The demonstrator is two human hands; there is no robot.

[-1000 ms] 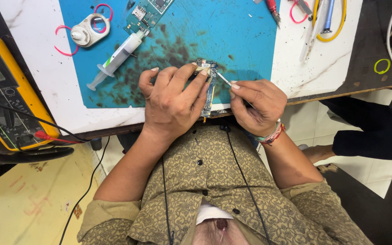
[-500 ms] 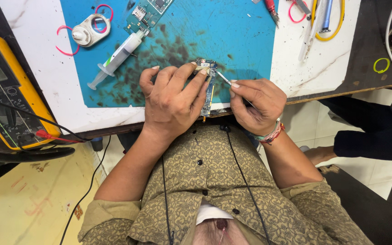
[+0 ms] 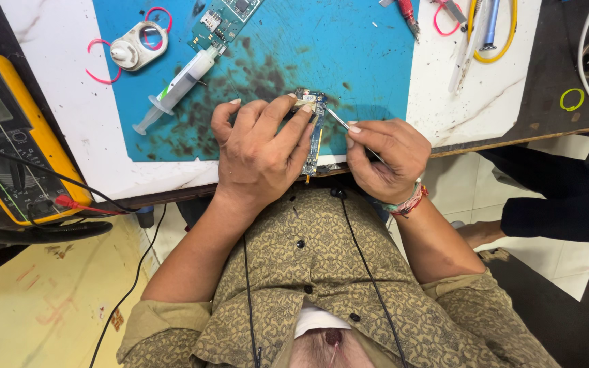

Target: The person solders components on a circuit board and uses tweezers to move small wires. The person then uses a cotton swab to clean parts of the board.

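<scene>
both hands work at the near edge of a blue mat (image 3: 349,54). left hand (image 3: 264,153) lies curled over a small blue circuit board (image 3: 313,133), fingers closed on it and pinning it at the mat's edge; most of the board is hidden under the fingers, only its right side and top showing. right hand (image 3: 386,157) sits just to the right of the board, fingers pinched shut on a thin metal tool (image 3: 339,120) whose tip slants up and left to meet the board's upper corner.

beyond the left hand lies a syringe (image 3: 178,85), and past that a second green circuit board (image 3: 226,20). further left sits a white round device (image 3: 134,46) with pink loops. well to the left of the left hand is a yellow multimeter (image 3: 11,143) with a red lead. beyond the right hand, on the white tabletop (image 3: 472,102), lie pens and a yellow cable (image 3: 506,41).
</scene>
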